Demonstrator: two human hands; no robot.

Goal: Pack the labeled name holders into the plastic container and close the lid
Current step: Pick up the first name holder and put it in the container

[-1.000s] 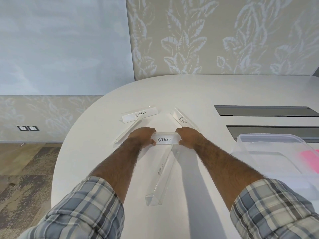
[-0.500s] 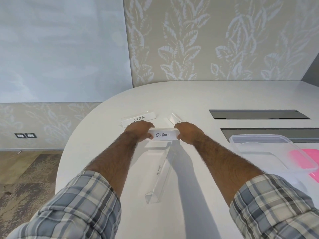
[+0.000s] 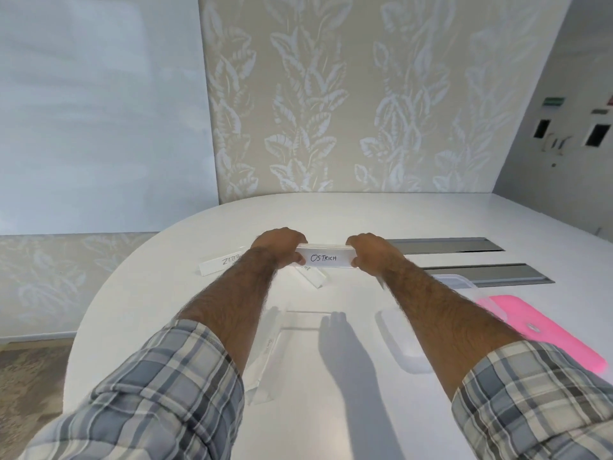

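Both hands hold the OSTRICH name holder above the desk, left hand and right hand with fingers clamped on its ends; the clear plastic container sits near right, beside a pink lid

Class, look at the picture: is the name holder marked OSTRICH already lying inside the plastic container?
No: the OSTRICH holder is held up above the table between the left hand and right hand, away from the plastic container.

The ostrich holder is above the bench, between both hands; the container lies right.
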